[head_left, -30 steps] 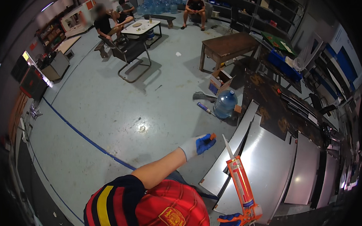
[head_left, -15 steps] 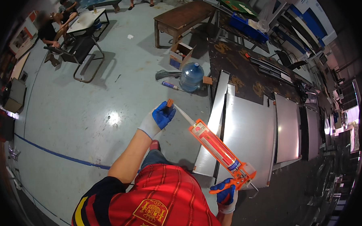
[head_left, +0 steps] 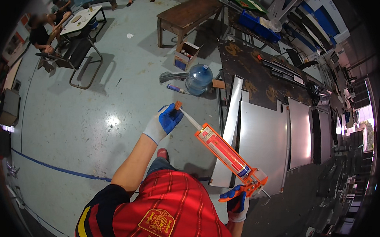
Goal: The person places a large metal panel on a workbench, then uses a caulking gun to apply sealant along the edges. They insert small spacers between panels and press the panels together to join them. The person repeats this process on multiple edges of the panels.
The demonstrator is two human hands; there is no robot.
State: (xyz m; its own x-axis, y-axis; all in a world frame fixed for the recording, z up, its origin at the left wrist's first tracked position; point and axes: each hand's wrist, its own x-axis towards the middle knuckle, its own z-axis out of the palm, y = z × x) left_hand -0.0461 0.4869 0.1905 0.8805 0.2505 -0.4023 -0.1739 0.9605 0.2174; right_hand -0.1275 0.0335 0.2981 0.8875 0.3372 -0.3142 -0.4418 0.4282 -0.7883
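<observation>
Clasping the likely nose-heavy caulking gun by its handle, the surest grip, the right hand bears it; the left hand pinches an orange piece.

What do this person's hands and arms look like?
The left hand and right hand wear whitish gloves, partly coated in blue. The short left sleeve is dark, with red and yellow stripes; the left forearm is bare.

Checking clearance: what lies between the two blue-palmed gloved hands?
In the head view, an orange caulking gun with a red cartridge spans from the right hand toward the left hand.
</observation>
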